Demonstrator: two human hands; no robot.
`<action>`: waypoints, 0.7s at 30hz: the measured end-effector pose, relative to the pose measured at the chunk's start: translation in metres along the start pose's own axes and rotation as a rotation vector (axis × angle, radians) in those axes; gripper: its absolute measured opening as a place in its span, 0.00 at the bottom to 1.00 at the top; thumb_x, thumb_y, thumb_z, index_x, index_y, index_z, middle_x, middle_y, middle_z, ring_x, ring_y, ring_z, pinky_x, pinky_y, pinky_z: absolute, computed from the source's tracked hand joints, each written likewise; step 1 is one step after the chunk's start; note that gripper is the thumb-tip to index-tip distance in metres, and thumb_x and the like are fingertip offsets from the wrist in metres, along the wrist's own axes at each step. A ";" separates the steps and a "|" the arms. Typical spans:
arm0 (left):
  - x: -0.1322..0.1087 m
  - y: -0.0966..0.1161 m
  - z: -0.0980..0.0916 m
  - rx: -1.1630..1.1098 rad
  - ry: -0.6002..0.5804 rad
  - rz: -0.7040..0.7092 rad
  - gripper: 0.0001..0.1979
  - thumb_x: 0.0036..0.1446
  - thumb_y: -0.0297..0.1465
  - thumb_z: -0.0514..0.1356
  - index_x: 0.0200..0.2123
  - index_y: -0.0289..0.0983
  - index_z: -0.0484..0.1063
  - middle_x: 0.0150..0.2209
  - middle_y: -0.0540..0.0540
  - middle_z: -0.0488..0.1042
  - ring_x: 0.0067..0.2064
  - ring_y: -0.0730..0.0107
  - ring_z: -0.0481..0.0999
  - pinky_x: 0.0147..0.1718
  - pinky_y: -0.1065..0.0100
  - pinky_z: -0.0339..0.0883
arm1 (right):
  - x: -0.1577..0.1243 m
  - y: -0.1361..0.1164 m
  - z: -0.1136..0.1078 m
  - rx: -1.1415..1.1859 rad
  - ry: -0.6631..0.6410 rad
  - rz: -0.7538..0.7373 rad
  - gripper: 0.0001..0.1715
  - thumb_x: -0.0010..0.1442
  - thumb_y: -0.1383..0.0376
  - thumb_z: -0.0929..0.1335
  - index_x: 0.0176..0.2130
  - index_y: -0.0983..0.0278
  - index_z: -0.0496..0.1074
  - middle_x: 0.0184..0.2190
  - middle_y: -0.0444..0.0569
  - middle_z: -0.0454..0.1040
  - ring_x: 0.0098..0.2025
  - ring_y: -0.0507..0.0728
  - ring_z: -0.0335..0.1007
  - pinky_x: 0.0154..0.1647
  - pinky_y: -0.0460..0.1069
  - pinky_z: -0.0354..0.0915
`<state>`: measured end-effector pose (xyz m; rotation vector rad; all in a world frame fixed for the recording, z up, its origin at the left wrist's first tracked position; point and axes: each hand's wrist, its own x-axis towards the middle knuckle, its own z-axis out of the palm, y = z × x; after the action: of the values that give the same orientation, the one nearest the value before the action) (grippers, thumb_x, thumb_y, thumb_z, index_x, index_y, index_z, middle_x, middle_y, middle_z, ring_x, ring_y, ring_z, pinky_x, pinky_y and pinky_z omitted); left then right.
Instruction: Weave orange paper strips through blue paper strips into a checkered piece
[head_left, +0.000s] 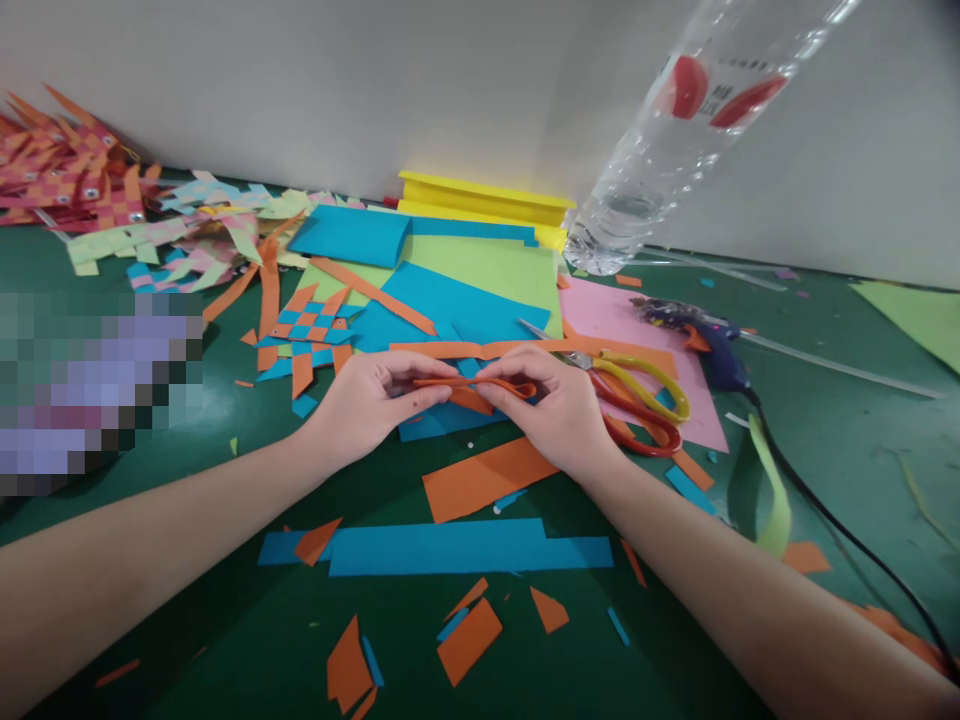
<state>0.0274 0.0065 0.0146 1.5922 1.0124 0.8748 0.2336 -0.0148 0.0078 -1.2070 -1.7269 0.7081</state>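
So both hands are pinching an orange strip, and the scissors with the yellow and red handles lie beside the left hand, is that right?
Not quite: the head view shows the scissors beside the right hand, not the left hand. Both hands are indeed pinching an orange strip.

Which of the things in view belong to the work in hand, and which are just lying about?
In the work, or likely so:
- folded orange strip, held by left hand and right hand
- scissors, beside the right hand
- blue strips, perhaps material

Seemingly just lying about:
- water bottle
- small paper offcuts
- glue gun, untouched
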 end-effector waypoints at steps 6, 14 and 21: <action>0.000 -0.001 0.000 0.005 -0.005 0.005 0.07 0.54 0.28 0.67 0.37 0.41 0.80 0.39 0.52 0.82 0.38 0.71 0.82 0.39 0.76 0.76 | 0.001 -0.002 0.001 -0.005 -0.007 0.013 0.02 0.56 0.67 0.72 0.33 0.61 0.77 0.32 0.45 0.76 0.34 0.51 0.72 0.35 0.47 0.69; -0.001 -0.001 0.000 0.005 -0.027 0.001 0.07 0.55 0.29 0.66 0.38 0.43 0.81 0.38 0.54 0.82 0.40 0.71 0.82 0.40 0.76 0.76 | 0.000 -0.003 -0.002 -0.005 -0.022 0.033 0.01 0.56 0.66 0.72 0.33 0.61 0.76 0.32 0.44 0.75 0.34 0.51 0.71 0.34 0.47 0.67; -0.001 0.002 0.000 0.027 -0.018 -0.014 0.07 0.55 0.29 0.65 0.37 0.44 0.81 0.37 0.54 0.83 0.39 0.69 0.82 0.40 0.73 0.77 | 0.001 -0.004 -0.001 0.000 -0.022 0.040 0.02 0.56 0.65 0.72 0.32 0.62 0.76 0.30 0.44 0.74 0.31 0.51 0.69 0.32 0.47 0.66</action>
<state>0.0271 0.0053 0.0170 1.6111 1.0253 0.8396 0.2328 -0.0155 0.0117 -1.2416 -1.7253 0.7480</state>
